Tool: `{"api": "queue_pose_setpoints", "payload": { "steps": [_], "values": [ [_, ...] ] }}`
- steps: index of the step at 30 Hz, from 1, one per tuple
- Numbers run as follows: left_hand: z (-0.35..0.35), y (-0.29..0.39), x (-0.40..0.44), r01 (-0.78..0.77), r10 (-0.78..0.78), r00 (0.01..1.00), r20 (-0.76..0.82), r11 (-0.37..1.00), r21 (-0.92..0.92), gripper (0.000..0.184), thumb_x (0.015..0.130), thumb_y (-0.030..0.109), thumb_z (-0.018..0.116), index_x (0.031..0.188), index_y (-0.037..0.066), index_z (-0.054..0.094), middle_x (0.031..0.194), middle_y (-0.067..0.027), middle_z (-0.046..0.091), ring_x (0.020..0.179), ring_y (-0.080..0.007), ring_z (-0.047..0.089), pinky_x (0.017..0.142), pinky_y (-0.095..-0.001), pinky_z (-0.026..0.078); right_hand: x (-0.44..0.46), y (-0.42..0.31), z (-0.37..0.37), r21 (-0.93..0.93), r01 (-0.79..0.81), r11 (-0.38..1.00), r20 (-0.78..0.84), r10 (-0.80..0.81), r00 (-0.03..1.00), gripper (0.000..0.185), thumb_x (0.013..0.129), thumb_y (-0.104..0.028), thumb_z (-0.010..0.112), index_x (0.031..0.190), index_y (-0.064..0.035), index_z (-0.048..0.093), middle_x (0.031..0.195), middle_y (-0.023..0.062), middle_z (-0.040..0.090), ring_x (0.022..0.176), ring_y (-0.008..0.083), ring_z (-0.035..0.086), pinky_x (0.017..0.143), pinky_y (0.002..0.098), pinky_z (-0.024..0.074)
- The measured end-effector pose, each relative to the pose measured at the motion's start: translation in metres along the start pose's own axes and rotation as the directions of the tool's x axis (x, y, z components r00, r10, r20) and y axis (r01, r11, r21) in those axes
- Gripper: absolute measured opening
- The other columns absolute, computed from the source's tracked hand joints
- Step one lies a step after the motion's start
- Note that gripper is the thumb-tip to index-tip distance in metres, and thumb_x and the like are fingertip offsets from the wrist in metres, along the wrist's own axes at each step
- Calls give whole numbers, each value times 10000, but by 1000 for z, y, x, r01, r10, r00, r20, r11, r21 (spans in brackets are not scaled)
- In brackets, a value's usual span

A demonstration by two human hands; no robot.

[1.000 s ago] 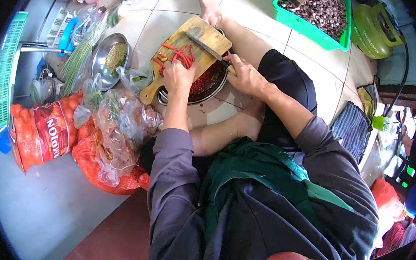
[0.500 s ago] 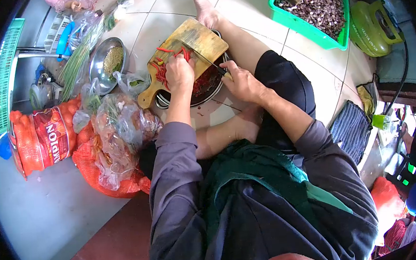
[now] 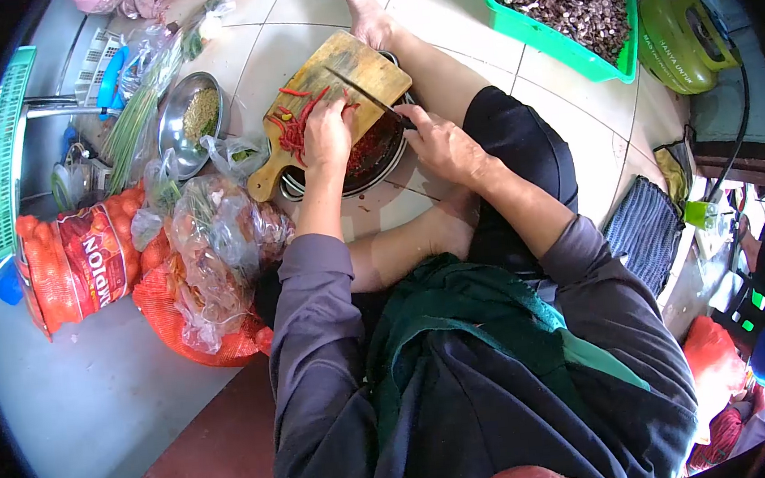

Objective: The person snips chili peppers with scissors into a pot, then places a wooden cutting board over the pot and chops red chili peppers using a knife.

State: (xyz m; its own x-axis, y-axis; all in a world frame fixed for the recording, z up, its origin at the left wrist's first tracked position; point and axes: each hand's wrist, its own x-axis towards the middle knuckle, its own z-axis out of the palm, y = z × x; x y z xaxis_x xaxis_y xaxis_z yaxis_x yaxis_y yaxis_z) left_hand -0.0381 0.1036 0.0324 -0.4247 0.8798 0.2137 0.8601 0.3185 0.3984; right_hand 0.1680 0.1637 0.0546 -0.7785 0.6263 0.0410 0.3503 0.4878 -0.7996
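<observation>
My left hand (image 3: 329, 131) is closed over red chilies (image 3: 291, 135) on a wooden cutting board (image 3: 378, 70). In my right hand (image 3: 438, 141) is a knife (image 3: 360, 91), its dark blade angled over the board to the right of the chilies. The board lies across the top of a round metal pot (image 3: 356, 190), handle toward the lower left. Dark red cut pieces (image 3: 380, 149) show inside the pot, below the board's edge. My left fingertips are partly hidden behind the hand.
At left stand a metal bowl (image 3: 221, 117) of chopped food, long green stalks (image 3: 135, 124), plastic bags (image 3: 205, 208) and a red net sack (image 3: 62, 273). A green crate (image 3: 557, 56) of small brownish pieces and a green gas cylinder (image 3: 675, 45) are at upper right.
The whole view has shifted slightly. The knife blade now lies a little flatter over the board, and my left hand stays on the chilies.
</observation>
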Motion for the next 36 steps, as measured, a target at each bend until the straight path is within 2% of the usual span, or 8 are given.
{"api": "queue_pose_setpoints", "payload": {
  "steps": [5, 10, 13, 19, 22, 25, 31, 36],
  "values": [
    [4, 0, -3, 62, -69, 996, -59, 992, -109, 230, 762, 136, 701, 968, 37, 673, 964, -175, 653, 881, -332, 632, 794, -385, 498, -1, 7, 7, -72, 36, 997, -22, -37, 999, 395, 893, -123, 491, 1270, -39, 411, 935, 283, 608, 906, 417, 597, 812, 481, 475],
    [5, -4, -3, 83, -91, 993, -73, 990, -112, 190, 766, 124, 677, 950, 78, 680, 931, -170, 644, 869, -347, 621, 770, -420, 494, -1, 4, 3, -86, 60, 994, -41, -64, 997, 441, 893, -111, 489, 1322, -79, 391, 956, 267, 614, 910, 398, 604, 767, 467, 493],
    [2, 0, 0, 139, -143, 989, -29, 983, -121, 175, 756, 132, 684, 922, 78, 685, 919, -178, 644, 866, -349, 621, 766, -424, 495, -6, -8, 0, -216, 32, 976, 96, -11, 995, 526, 883, -103, 501, 1382, -94, 335, 870, 254, 608, 808, 373, 622, 690, 444, 510],
    [7, -2, 8, 125, -129, 991, -40, 988, -91, 162, 753, 141, 695, 903, 80, 699, 861, -180, 639, 819, -343, 633, 753, -411, 496, -8, 1, 12, -461, 83, 884, 134, -23, 991, 678, 835, -105, 551, 1442, -119, 248, 783, 210, 572, 687, 341, 619, 622, 415, 519],
    [7, 3, 7, 129, -133, 989, -63, 990, -59, 156, 756, 151, 693, 896, 83, 694, 858, -178, 628, 823, -351, 623, 741, -424, 491, -9, -7, 9, -488, 81, 869, 138, -14, 990, 718, 819, -102, 558, 1451, -128, 217, 839, 219, 568, 698, 340, 624, 627, 412, 527],
    [7, 7, 3, 161, -164, 985, -57, 985, -57, 165, 758, 160, 691, 906, 87, 684, 868, -175, 619, 835, -360, 612, 735, -438, 485, -9, -25, 1, -515, -3, 857, 274, 167, 947, 691, 840, -86, 471, 1467, -146, 185, 1054, 294, 535, 844, 357, 649, 743, 398, 541],
    [10, 0, 6, 134, -136, 990, -32, 990, -44, 197, 761, 163, 692, 943, 90, 672, 912, -176, 613, 861, -369, 602, 736, -451, 477, -1, -27, 19, -566, -58, 822, 258, 243, 935, 678, 857, -98, 458, 1470, -160, 176, 1035, 260, 552, 842, 352, 651, 720, 406, 541],
    [11, 0, 2, 120, -130, 988, -87, 987, -105, 164, 758, 161, 691, 895, 74, 671, 874, -182, 619, 837, -368, 608, 733, -447, 479, 23, -13, 31, -462, -21, 887, 191, 122, 974, 642, 865, -97, 455, 1453, -150, 202, 958, 261, 578, 800, 358, 649, 695, 424, 538]
  ]
}}
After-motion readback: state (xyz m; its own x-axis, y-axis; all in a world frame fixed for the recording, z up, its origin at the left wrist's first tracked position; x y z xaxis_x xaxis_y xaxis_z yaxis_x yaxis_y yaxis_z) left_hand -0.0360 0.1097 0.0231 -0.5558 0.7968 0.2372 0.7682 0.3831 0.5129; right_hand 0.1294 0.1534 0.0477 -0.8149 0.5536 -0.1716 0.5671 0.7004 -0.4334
